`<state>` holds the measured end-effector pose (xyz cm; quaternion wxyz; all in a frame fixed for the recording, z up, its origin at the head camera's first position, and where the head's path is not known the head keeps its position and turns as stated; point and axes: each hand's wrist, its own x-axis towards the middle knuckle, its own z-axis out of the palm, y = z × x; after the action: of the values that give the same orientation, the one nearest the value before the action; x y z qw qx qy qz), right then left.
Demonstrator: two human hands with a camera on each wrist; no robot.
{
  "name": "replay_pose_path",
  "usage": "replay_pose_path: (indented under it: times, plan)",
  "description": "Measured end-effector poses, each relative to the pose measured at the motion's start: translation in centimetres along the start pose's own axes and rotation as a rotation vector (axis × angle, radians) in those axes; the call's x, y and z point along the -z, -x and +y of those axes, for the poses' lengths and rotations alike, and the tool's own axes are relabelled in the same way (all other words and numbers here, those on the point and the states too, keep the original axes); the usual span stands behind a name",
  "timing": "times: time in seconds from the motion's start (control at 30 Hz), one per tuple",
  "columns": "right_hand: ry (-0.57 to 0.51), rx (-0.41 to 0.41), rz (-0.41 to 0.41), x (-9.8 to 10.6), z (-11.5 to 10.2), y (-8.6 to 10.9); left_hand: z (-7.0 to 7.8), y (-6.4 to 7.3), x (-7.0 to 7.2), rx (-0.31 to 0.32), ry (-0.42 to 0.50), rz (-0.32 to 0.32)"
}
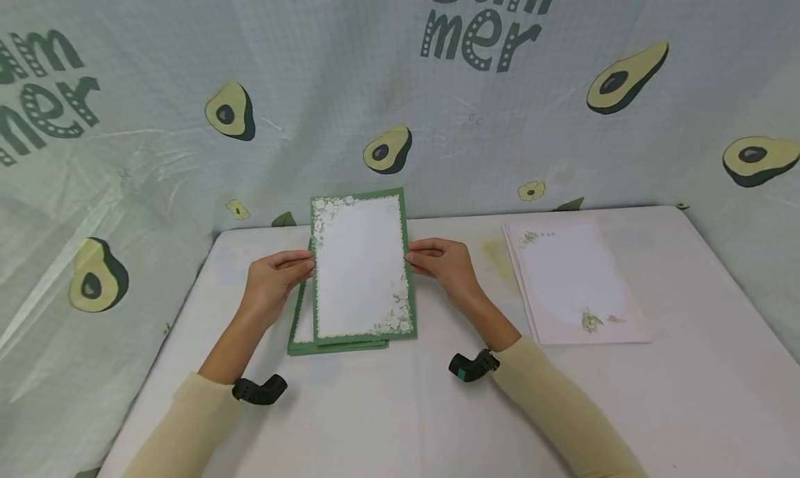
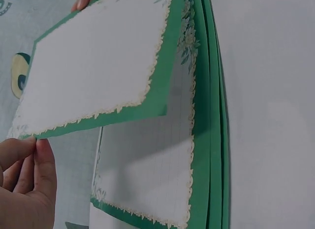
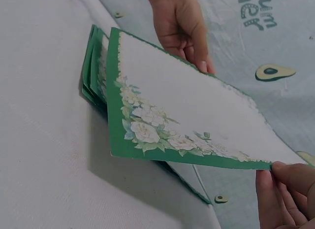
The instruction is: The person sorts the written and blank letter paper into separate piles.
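Both hands hold up one sheet of green-bordered paper [image 1: 359,266] with white flowers printed at its corners. The left hand [image 1: 278,280] pinches its left edge between thumb and fingers. On the opposite edge, the right hand [image 1: 444,264] pinches it the same way, seen close in the right wrist view. Beneath the raised sheet lies a stack of similar green-bordered sheets [image 2: 147,165], a little askew and partly covered by it. In the left wrist view the sheet is tilted above the stack, with a gap between them.
A stack of pale pink stationery [image 1: 575,283] lies on the right of the white table [image 1: 400,408]. Behind the table hangs a light cloth [image 1: 312,61] printed with avocados and lettering. Each wrist wears a black camera band [image 1: 259,390].
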<state>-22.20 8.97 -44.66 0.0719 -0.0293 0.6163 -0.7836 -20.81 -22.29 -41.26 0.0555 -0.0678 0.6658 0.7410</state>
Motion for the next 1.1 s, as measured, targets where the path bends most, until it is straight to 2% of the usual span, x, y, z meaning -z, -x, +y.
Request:
replay_pose_path:
  times: [0.27,0.57,0.8,1.1]
  plan:
    - [0.018,-0.001,0.011,-0.7,0.1,-0.2,0.1,-0.4,0.8,0.012,-0.016,-0.003]
    - [0.075,-0.036,-0.001,-1.9,1.2,-0.1,-0.1,0.0,2.8,0.088,-0.056,-0.026]
    - [0.084,-0.085,0.005,-2.9,1.8,-0.7,0.0,-0.9,4.6,0.151,-0.054,-0.053]
    - [0.135,-0.123,0.042,-3.7,1.8,-1.6,0.4,-1.7,4.9,0.234,-0.080,-0.052]
